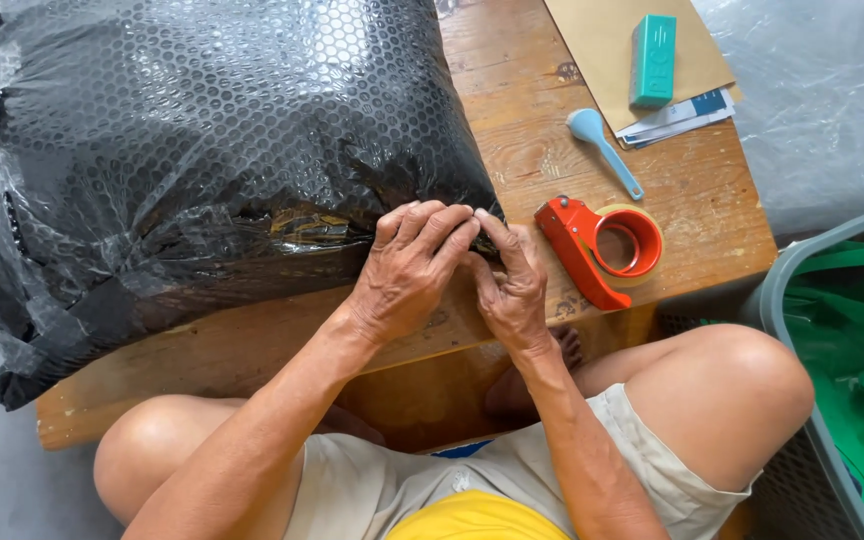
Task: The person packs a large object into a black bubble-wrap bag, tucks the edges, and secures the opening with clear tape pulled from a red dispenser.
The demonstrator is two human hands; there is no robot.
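Observation:
A large bundle wrapped in black bubble wrap (202, 120) lies on a low wooden table (542, 120) and overhangs its left end. My left hand (407, 270) presses its fingers on the bundle's near right corner, over a taped seam. My right hand (512, 280) is beside it, fingertips pinching the same corner of the wrap. The two hands touch each other. What lies under the fingers is hidden.
A red tape dispenser (602, 245) with a roll lies just right of my hands. Further back are a light blue scoop (602, 145), a teal box (654, 58) on a brown envelope (612, 40), and some papers. A grey basket (792, 270) with green bags stands at right.

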